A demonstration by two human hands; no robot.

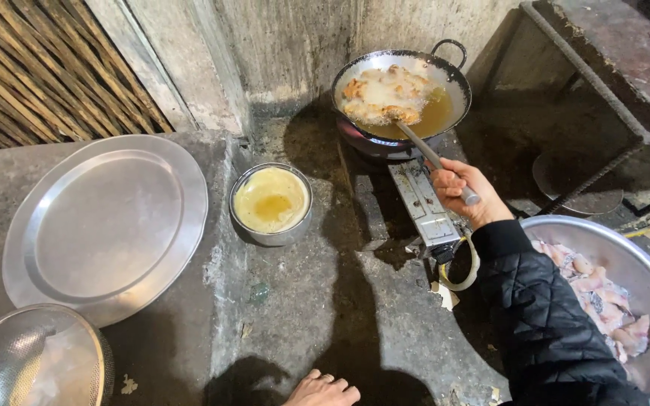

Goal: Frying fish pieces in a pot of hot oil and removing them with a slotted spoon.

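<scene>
Right hand: the right hand (462, 192) is clenched around the far end of a long metal ladle handle (436, 160), which keeps the fingers well back from the hot oil.
Ladle head: it reaches into the wok (445, 69) among the frying battered pieces (384, 95); its bowl is hidden under foam.
Wok: it sits on a small gas burner (423, 199) close to the wall corner, tilted a little toward the person.
Left hand: the left hand (323, 389) lies flat on the concrete floor (340, 301), fingers released, gripping nothing, seemingly as a prop.
Supply: a large steel bowl of raw fish pieces (603, 293) stands just beside the right arm.
Batter: a small batter bowl (271, 203) sits left of the burner.
Open room: a wide empty steel tray (107, 225) and a mesh strainer (31, 365) lie to the left, with bare floor between them and the burner.
</scene>
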